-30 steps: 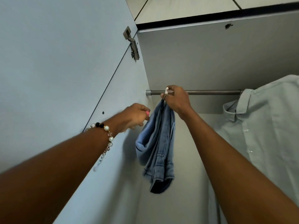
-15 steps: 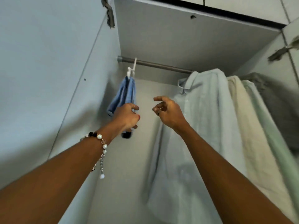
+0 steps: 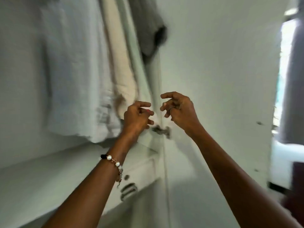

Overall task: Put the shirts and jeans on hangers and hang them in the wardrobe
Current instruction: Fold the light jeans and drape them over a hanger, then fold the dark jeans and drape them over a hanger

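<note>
The frame is blurred by motion. Several shirts hang in the wardrobe at the left: a pale blue-grey shirt, a cream shirt, a pale green shirt and a grey garment. My left hand hovers in front of the shirts' lower hems with fingers loosely curled and holds nothing. My right hand is beside it, fingers loosely curled, also holding nothing. The jeans and the rail are out of view.
A white wardrobe door stands open to the right, with a hinge near my hands. Below the shirts is a shelf with a drawer front and handle. A bright window is at the far right.
The view has swung down and to the right, away from the rail and the hung jeans. Both hands have let go and come down, now empty in front of the shirts' hems.
</note>
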Motion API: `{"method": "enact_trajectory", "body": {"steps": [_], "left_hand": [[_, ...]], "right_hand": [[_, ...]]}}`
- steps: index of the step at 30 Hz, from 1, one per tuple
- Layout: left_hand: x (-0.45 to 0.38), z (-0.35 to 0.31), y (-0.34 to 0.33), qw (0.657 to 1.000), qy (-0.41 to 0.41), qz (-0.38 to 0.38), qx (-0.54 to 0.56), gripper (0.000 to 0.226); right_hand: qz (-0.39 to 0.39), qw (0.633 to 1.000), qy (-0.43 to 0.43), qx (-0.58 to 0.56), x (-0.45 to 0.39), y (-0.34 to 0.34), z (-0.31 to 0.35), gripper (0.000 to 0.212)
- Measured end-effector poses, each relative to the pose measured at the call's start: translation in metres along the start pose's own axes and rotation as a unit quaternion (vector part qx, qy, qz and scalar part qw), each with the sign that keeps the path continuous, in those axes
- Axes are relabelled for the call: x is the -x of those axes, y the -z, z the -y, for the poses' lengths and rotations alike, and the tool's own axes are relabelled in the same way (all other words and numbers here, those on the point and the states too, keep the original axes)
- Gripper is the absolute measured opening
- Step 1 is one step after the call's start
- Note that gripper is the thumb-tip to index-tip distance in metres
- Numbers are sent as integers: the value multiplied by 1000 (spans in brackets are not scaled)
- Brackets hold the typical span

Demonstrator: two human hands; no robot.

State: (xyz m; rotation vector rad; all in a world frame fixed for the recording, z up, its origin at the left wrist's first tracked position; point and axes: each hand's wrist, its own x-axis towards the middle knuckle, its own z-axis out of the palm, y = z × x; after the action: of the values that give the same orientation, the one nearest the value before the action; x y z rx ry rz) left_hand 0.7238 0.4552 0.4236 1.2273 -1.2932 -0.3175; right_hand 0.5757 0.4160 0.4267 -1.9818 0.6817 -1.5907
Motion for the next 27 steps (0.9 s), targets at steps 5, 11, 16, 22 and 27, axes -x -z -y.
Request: {"method": "enact_trajectory", "body": {"steps": [5,11,16,22,27], "left_hand": [[79,4,-198,987,21,147,65,22],[203,-18,-417,933,26,340,117,18],[306,-43,-549,883,56,442,144,22],[401,-57,-659,810,68,559,161,26],[453,-52,-745,754,88,632,154,23]], "right_hand": [[-73,986,-117,98,101,167,-71,45],[-176,928,-214,250,237,365,-119,47],[-296,859,-270,318,339,486,-126,35],[-413,766,-347,349,442,576,-129,35],[-494,680,-409,355,517,631,-148,23]]}}
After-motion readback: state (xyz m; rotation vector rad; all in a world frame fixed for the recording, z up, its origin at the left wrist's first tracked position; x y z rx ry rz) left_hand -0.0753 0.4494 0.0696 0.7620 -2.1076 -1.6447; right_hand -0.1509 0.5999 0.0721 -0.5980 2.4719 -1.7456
